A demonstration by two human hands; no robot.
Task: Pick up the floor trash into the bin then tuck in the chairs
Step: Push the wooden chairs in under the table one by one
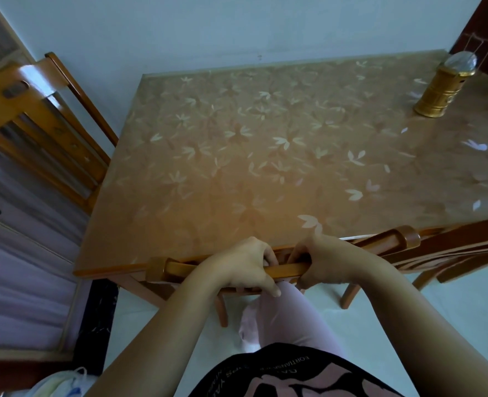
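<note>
Head view, looking down. I see the left grip [242,265] and the right grip [323,262] side by side on the top rail of the chair [386,240] at the near edge of the surface [251,153]. Each grip is closed around the rail, with the fingers curled over its far side and the thumb on the near side. The two sets of fingertips almost meet at mid-rail.

The rail runs along the near edge of the surface and lies just beside it. I cannot tell whether wood touches wood. The seat is hidden beneath the surface, and two chair legs show on the floor [380,325] below the edge.

A second chair [45,116] stands at the left side of the surface, with its back close against that edge. Part of a third chair [452,253] shows at the near right corner. A gold lantern [443,87] stands upright on the far right corner of the surface.

My operator's leg [288,319], in pale trousers, is just below the near edge.
</note>
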